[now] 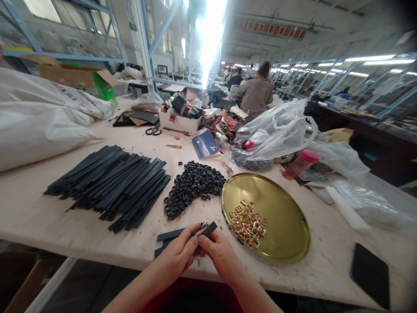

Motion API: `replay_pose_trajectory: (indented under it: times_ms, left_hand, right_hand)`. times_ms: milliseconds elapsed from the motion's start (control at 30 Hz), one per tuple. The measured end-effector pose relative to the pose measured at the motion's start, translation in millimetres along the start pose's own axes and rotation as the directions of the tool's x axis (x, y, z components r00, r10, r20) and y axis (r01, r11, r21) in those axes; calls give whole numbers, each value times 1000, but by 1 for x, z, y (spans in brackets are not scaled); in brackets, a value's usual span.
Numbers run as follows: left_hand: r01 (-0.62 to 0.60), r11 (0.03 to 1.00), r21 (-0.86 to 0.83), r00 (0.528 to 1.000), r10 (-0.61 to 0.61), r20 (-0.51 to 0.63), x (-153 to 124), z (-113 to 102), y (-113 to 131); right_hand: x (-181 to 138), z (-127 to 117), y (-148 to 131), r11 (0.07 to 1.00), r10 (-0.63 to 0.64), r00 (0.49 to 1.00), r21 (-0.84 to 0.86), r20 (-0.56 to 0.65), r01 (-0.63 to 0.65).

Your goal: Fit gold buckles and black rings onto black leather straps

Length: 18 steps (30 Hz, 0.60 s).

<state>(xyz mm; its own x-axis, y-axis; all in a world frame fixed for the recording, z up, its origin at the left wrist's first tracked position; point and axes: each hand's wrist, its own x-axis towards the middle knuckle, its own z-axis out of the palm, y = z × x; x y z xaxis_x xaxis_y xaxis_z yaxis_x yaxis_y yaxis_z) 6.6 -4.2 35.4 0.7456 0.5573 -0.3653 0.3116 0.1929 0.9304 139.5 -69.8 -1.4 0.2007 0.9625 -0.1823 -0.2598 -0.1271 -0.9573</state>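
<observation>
Close to the table's front edge, my left hand (182, 247) and my right hand (219, 248) meet with fingers closed on one dark strap (210, 228). Its end sticks up between my thumbs. A bit of gold metal shows by my left fingertips, partly hidden, perhaps a buckle. Beside my left hand lie a few dark straps (169, 235). Beyond my hands is a heap of small black loops (192, 184), with a big pile of dark straps (110, 184) to its left. Gold buckles (250, 226) lie on a round gold tray (286, 217) at the right.
Scissors (153, 131), a blue booklet (206, 144) and a white box (179, 123) sit farther back. Plastic bags (273, 134), a pink-capped tube (301, 164) and a black phone-like slab (370, 274) are at right. A white sack (39, 121) covers the left. A person (257, 93) sits beyond.
</observation>
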Motion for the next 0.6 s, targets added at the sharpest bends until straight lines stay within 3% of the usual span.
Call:
replay_pose_trajectory:
  times_ms: [67, 100, 133, 167, 200, 267, 433, 600]
  left_hand:
    - [-21, 1000, -4, 999, 21, -43, 6, -3, -1]
    - [-28, 1000, 14, 998, 29, -62, 8, -6, -1]
    - [-33, 999, 31, 996, 35, -83, 9, -8, -1]
    - [-32, 999, 42, 994, 36, -106, 10, -9, -1]
    - [-27, 999, 46, 991, 33, -130, 11, -10, 0]
    - [-20, 999, 43, 986, 27, -168, 13, -9, -1]
    - [-20, 998, 64, 992, 27, -123, 17, 0, -7]
    - [0, 996, 84, 995, 8, -95, 17, 3, -10]
  right_hand:
    - [4, -15, -5, 943, -56, 998, -326, 28, 62]
    - [7, -28, -10, 830, -88, 996, -551, 18, 83]
    - [12, -43, -17, 619, -138, 990, -782, -14, 75]
    - [17, -60, -25, 283, -192, 979, -959, -62, -5]
    - [23, -77, -32, 161, -220, 970, -985, -104, -69]
    - [35, -105, -41, 16, -221, 967, -992, -129, -129]
    - [57, -128, -35, -149, -147, 987, -985, -64, -86]
    - [61, -135, -27, -97, -159, 987, -995, -19, -35]
